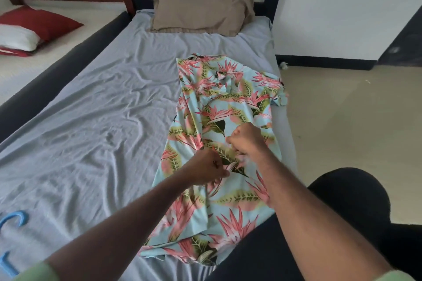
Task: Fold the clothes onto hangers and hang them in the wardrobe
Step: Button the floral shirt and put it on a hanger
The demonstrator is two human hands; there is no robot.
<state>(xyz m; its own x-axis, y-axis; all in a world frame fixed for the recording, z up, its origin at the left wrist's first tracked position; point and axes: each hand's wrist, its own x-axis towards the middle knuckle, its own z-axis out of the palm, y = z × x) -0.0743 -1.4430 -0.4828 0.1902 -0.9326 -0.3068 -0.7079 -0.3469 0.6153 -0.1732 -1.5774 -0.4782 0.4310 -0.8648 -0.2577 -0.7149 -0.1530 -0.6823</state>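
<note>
A light-blue shirt (pixel 219 102) printed with pink flowers and green leaves lies lengthwise along the right side of the bed, collar toward the pillow. My left hand (pixel 206 167) pinches the fabric at the shirt's front opening near its middle. My right hand (pixel 247 138) is curled just beyond it and grips the facing edge of the same opening. A light-blue plastic hanger (pixel 13 223) lies at the lower left edge of the view, only partly visible.
The grey sheet of the bed (pixel 102 121) is wrinkled. A brown pillow (pixel 201 2) leans on the dark headboard. A second bed on the left carries a red and white pillow (pixel 27 29). Beige floor (pixel 354 121) runs along the right.
</note>
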